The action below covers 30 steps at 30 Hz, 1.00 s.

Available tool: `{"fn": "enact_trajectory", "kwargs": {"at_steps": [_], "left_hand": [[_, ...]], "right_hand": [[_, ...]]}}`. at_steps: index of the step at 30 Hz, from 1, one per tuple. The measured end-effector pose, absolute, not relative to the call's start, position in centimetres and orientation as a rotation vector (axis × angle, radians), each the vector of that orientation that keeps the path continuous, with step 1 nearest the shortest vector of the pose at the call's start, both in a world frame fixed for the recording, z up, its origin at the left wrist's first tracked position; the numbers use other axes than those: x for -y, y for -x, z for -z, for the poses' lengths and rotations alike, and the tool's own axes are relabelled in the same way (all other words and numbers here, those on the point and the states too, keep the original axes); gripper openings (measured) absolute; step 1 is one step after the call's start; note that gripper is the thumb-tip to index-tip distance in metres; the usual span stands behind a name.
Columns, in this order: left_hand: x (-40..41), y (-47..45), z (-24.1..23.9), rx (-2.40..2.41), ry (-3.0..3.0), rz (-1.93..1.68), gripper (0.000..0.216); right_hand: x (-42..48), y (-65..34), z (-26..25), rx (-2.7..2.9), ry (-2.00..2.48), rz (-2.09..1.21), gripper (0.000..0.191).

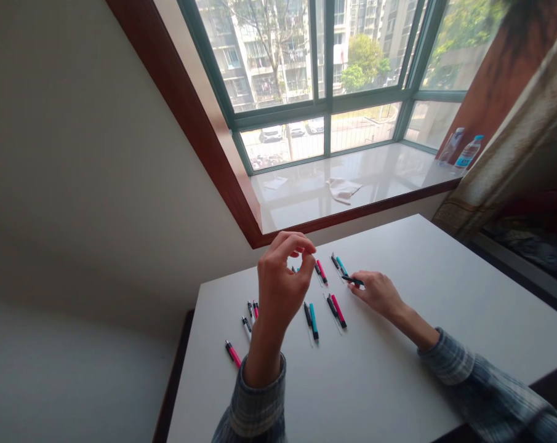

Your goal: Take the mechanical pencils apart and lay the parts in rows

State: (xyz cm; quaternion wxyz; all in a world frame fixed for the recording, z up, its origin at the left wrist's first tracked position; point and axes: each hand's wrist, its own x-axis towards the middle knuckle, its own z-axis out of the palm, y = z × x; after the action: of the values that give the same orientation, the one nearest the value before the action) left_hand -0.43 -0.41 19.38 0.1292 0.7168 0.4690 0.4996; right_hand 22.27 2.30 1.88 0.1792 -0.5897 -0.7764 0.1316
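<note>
Several short pens in black, pink and teal lie in pairs on a white table (398, 381). My left hand (280, 289) is raised above the table, thumb and fingers curled toward each other in a loose pinch; nothing shows between them. It hides part of a pen pair behind it. My right hand (377, 292) rests low on the table and pinches a dark pen (352, 280) by its end, next to a black and teal pair (339, 264). A black and pink pair (336, 309) lies just left of that hand, a black and teal pair (311, 320) further left.
A pink pen (232, 353) lies near the table's left edge, two more pens (250, 314) beside it. Behind the table is a glossy window sill (375, 178) with a cloth (343, 189) and two bottles (463, 151). A curtain (513, 154) hangs at right.
</note>
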Motion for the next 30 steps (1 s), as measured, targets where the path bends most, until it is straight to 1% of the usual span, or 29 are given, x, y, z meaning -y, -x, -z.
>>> {"fn": "enact_trajectory", "kwargs": {"at_steps": [8, 9, 13, 15, 18, 23, 30], "left_hand": [[0.0, 0.4, -18.8, -1.347, -2.145, -1.361, 0.010], [0.0, 0.4, -18.7, -1.357, -2.138, -1.346, 0.012], [-0.2, 0.4, -18.5, -1.378, -2.106, -1.300, 0.029], [-0.2, 0.4, -18.5, -1.378, -2.102, -1.285, 0.032], [-0.1, 0.4, -18.6, -1.368, -2.111, -1.266, 0.030], [-0.1, 0.4, -18.7, -1.364, -2.131, -1.230, 0.020], [-0.2, 0.5, -18.5, -1.369, -2.161, -1.222, 0.018]], "right_hand": [[-2.2, -22.4, -1.6, 2.131, 1.714, -0.445, 0.022], [-2.1, -22.4, -1.7, 2.103, 1.694, -0.473, 0.023], [-2.1, -22.9, -3.3, 1.953, 1.561, -0.601, 0.031], [-2.3, -23.3, -4.1, 1.904, 1.513, -0.634, 0.034], [-2.7, -23.6, -4.6, 1.864, 1.529, -0.625, 0.034], [-2.2, -23.2, -3.0, 1.969, 1.580, -0.588, 0.030], [-1.5, -22.4, -1.4, 2.094, 1.603, -0.589, 0.022]]}}
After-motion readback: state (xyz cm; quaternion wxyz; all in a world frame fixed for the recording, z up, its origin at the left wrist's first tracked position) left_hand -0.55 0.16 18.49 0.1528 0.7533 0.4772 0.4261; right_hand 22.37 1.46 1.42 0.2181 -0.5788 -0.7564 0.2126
